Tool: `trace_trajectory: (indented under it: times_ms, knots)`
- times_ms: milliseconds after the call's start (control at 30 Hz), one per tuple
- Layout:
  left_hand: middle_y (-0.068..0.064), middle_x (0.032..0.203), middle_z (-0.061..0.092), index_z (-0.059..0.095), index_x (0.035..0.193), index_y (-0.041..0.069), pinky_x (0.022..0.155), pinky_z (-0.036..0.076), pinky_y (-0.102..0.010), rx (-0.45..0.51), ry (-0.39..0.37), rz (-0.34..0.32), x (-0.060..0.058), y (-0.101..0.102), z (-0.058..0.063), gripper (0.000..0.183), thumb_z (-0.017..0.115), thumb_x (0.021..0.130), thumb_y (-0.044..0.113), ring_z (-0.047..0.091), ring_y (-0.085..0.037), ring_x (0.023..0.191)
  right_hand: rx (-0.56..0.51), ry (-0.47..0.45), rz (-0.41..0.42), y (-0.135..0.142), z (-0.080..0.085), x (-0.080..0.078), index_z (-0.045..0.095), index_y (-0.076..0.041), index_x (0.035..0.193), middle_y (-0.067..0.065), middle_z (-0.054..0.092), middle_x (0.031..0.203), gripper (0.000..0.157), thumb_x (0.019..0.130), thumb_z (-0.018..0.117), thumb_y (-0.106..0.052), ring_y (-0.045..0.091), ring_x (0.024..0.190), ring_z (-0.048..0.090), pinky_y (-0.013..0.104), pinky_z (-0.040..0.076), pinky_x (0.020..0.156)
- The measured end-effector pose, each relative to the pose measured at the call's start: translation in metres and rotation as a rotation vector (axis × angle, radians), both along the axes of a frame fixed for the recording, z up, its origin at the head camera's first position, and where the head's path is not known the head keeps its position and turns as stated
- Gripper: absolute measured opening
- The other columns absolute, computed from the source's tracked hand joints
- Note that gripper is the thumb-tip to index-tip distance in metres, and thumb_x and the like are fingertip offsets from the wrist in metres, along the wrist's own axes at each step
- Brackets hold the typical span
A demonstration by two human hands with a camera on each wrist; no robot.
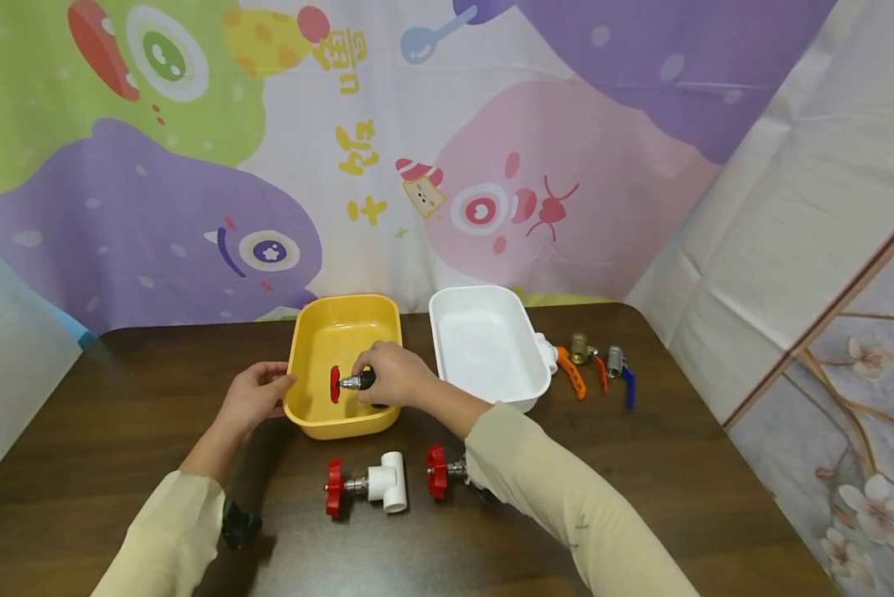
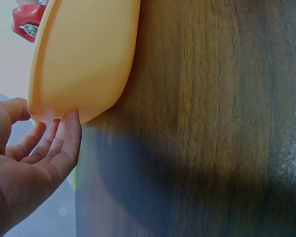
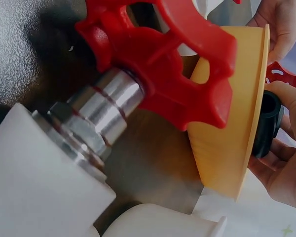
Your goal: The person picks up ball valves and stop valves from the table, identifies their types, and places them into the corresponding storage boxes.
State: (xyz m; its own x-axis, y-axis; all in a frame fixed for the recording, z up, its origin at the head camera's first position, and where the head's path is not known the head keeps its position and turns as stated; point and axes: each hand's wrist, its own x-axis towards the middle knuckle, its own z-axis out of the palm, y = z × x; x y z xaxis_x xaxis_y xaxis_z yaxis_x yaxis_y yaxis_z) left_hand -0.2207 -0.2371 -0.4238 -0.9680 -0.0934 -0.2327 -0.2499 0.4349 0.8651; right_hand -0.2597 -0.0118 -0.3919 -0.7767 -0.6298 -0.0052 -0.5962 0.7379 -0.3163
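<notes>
My left hand point(image 1: 251, 396) pinches the left rim of a yellow tray point(image 1: 342, 429), its thumb at the rim and its fingers against the outer wall point(image 2: 96, 111). Over the inside of that tray, my right hand point(image 1: 396, 375) holds a valve point(image 1: 350, 382) with a red handwheel, a metal stem and a black body point(image 3: 266, 123). The fingers hide part of the black body. In front of the tray lies a white tee valve point(image 1: 387, 482) with a red handwheel. Another red-handwheel valve point(image 1: 436, 471) lies right of it, partly covered by my right sleeve.
A white tray point(image 1: 484, 344) stands right of the yellow one. Beside it lie a white valve with an orange lever point(image 1: 570, 373), a brass valve with a red lever point(image 1: 579, 348) and a silver valve with a blue lever point(image 1: 614, 362). A patterned cloth hangs behind the table.
</notes>
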Motion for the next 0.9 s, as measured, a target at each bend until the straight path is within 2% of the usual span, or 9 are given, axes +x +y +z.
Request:
trace_trajectory:
  times_ms: [533, 900]
  knots:
    - [-0.027, 0.128, 0.045, 0.035, 0.137, -0.005, 0.080, 0.055, -0.038, -0.006, -0.006, 0.006, 0.001, 0.001, 0.000, 0.052, 0.048, 0.097, 0.027, 0.058, -0.033, 0.106, 0.041, 0.004, 0.013, -0.007, -0.007, 0.003, 0.068, -0.021, 0.103, -0.003, 0.059, 0.103, 0.028, 0.079, 0.072, -0.035, 0.009, 0.088, 0.052, 0.020, 0.044, 0.067]
    - [-0.027, 0.128, 0.045, 0.034, 0.137, -0.006, 0.078, 0.056, -0.037, -0.005, 0.006, 0.003, 0.003, 0.002, 0.002, 0.052, 0.047, 0.097, 0.025, 0.059, -0.031, 0.103, 0.044, -0.003, 0.023, -0.012, -0.011, 0.005, 0.068, -0.021, 0.102, -0.003, 0.060, 0.103, 0.028, 0.079, 0.072, -0.035, 0.010, 0.090, 0.052, 0.020, 0.044, 0.068]
